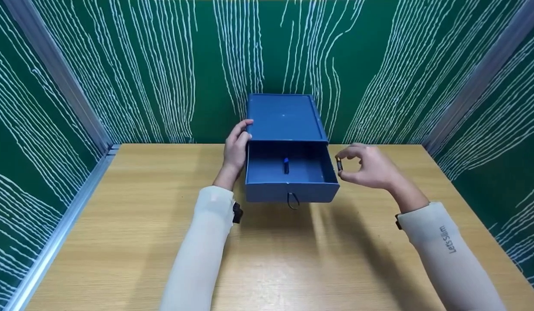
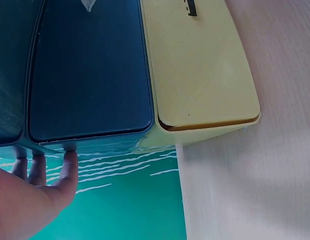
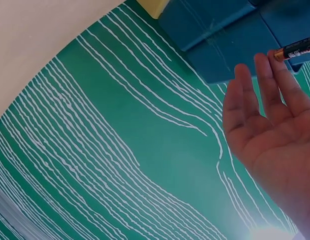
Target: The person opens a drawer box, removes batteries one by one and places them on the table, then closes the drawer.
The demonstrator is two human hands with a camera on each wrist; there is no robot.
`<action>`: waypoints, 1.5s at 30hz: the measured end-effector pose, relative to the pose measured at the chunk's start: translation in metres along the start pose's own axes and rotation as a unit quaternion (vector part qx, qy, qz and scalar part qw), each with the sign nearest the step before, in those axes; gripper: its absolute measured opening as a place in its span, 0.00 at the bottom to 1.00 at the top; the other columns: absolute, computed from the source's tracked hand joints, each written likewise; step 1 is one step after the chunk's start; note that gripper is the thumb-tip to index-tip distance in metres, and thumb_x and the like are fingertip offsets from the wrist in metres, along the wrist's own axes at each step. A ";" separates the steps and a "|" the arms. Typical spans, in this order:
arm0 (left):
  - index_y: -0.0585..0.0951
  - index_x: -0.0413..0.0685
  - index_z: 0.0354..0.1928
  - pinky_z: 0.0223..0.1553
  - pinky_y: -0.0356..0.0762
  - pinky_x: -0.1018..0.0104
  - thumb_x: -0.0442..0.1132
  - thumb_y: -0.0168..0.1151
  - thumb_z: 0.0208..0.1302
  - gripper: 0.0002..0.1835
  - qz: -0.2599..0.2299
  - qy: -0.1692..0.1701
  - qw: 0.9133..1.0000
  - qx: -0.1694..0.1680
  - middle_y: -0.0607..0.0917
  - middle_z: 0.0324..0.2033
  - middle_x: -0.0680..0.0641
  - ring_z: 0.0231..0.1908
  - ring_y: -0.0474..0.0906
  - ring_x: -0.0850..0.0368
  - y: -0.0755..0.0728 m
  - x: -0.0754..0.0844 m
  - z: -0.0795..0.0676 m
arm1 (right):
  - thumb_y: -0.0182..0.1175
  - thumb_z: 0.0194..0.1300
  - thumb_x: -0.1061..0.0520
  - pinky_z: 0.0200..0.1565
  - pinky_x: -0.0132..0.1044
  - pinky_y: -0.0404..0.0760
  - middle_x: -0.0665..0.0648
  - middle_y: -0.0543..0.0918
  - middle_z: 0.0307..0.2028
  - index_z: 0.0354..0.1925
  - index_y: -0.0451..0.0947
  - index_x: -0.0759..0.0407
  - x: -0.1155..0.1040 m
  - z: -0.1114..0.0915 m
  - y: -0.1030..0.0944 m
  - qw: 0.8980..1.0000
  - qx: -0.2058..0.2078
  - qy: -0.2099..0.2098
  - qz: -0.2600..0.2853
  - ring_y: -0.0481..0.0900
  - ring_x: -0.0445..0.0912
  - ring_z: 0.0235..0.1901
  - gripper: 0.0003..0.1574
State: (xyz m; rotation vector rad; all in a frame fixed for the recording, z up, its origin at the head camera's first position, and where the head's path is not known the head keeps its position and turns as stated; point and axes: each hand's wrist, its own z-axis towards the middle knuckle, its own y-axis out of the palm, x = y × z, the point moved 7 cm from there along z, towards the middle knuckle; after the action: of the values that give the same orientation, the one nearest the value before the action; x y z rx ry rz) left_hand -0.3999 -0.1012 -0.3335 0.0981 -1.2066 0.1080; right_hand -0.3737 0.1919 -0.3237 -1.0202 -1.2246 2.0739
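A blue drawer cabinet point(image 1: 284, 116) stands at the back of the table, its top drawer point(image 1: 267, 193) pulled out. In that drawer lies a small dark stick with a bright blue end point(image 1: 286, 165); its exact kind is unclear. My left hand point(image 1: 235, 149) rests against the cabinet's left side, and the left wrist view shows its fingertips point(image 2: 69, 165) touching the blue wall. Just right of the drawer's edge, my right hand point(image 1: 368, 167) pinches a small battery point(image 1: 339, 164) between thumb and fingertips. The battery point(image 3: 296, 48) is black with a copper-coloured end.
Below the blue drawers, a yellow drawer point(image 2: 205, 70) shows in the left wrist view. A thin loop pull point(image 1: 293, 201) hangs on the open drawer's front. The wooden table point(image 1: 133, 207) meets a green wall with white lines point(image 1: 275, 65) behind the cabinet.
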 end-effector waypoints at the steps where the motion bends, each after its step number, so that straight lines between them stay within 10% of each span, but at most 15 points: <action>1: 0.71 0.41 0.53 0.58 0.56 0.60 0.32 0.41 0.57 0.20 0.001 0.000 1.000 0.000 0.69 0.57 0.46 0.55 0.63 0.55 0.000 0.000 0.000 | 0.64 0.45 0.50 0.39 0.47 0.74 0.52 0.79 0.40 0.42 0.77 0.54 0.002 0.000 0.001 1.000 -0.002 0.005 -0.001 0.73 0.50 0.41 0.22; 29: 0.72 0.42 0.52 0.54 0.59 0.65 0.31 0.42 0.56 0.20 0.009 0.010 1.000 0.003 0.71 0.55 0.45 0.52 0.65 0.56 -0.001 0.000 0.001 | 0.63 0.44 0.44 0.40 0.46 0.73 0.52 0.79 0.39 0.42 0.77 0.54 0.035 -0.005 0.036 0.998 -0.035 0.037 -0.027 0.74 0.50 0.39 0.26; 45: 0.74 0.52 0.50 0.55 0.59 0.67 0.36 0.43 0.56 0.20 0.023 0.015 1.000 0.009 0.72 0.55 0.52 0.52 0.66 0.61 -0.002 -0.025 0.014 | 0.60 0.38 0.29 0.42 0.49 0.72 0.54 0.78 0.40 0.42 0.76 0.56 0.047 -0.006 0.056 0.997 -0.046 0.063 -0.019 0.73 0.52 0.41 0.40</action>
State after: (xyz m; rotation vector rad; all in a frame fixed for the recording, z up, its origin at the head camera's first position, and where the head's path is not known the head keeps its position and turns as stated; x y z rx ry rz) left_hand -0.4217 -0.1063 -0.3518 0.0837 -1.1788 0.1598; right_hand -0.3989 0.2043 -0.3913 -1.1437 -1.2755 1.9086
